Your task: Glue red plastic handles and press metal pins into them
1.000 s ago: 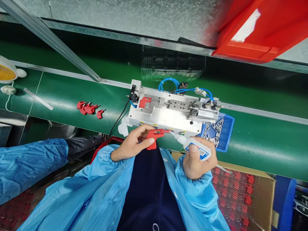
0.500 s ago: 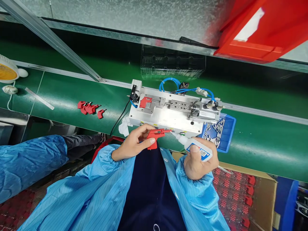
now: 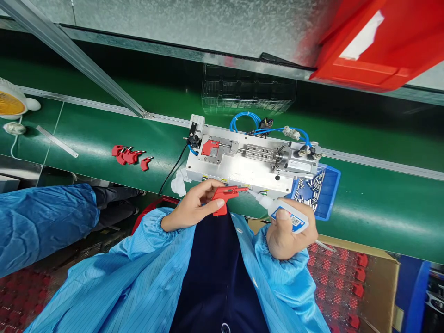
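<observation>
My left hand (image 3: pixel 197 203) is closed on a red plastic pistol-shaped part (image 3: pixel 224 198), its thin barrel end pointing right. In my right hand (image 3: pixel 293 231) is a white squeeze bottle (image 3: pixel 289 216) with a blue label and a narrow nozzle, tilted toward the barrel's tip. The nozzle end lies close to that tip; whether they touch I cannot tell. Just beyond my hands sits a metal fixture (image 3: pixel 239 162), with another red part (image 3: pixel 210 148) seated in its left end.
Several small red parts (image 3: pixel 130 156) lie on the green bench at left, near a steel ruler (image 3: pixel 57 141). A blue tray (image 3: pixel 333 194) holds metal sleeves. Clear plastic trays (image 3: pixel 249 88) stand behind. A carton (image 3: pixel 379 286) is low right; a co-worker's blue sleeve (image 3: pixel 45 226) shows left.
My right hand and the bottle have shifted slightly right, drawing the nozzle back a little from the barrel tip. My left hand stays put. The co-worker at left has moved slightly.
</observation>
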A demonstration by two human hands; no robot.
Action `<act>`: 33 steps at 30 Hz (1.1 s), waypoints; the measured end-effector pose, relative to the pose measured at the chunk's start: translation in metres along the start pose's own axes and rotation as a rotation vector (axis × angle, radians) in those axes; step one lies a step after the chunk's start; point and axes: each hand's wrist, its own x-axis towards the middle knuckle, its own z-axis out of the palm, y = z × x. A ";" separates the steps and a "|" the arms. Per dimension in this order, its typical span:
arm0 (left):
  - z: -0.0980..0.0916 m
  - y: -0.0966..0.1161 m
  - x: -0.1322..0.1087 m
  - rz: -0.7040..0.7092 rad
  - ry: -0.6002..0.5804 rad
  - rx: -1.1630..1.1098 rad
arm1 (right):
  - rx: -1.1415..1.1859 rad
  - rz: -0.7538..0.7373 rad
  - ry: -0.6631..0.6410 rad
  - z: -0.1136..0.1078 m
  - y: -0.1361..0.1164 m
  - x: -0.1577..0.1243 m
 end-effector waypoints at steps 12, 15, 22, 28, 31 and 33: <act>0.001 -0.001 -0.001 -0.014 0.004 0.002 | 0.010 0.007 -0.026 -0.002 0.003 -0.003; 0.001 -0.001 0.000 -0.010 0.000 -0.006 | 0.003 0.019 -0.040 -0.003 0.003 -0.004; 0.001 0.002 0.003 -0.042 -0.002 -0.007 | 0.166 0.063 -0.048 -0.005 0.007 0.003; -0.005 0.003 -0.001 -0.101 0.091 0.007 | 0.155 0.346 -0.470 -0.058 0.040 -0.001; -0.010 -0.008 -0.003 -0.154 0.130 0.010 | 0.007 0.399 -0.648 -0.076 0.082 -0.022; -0.012 -0.016 -0.002 -0.182 0.128 0.019 | -0.157 0.429 -0.662 -0.076 0.118 -0.037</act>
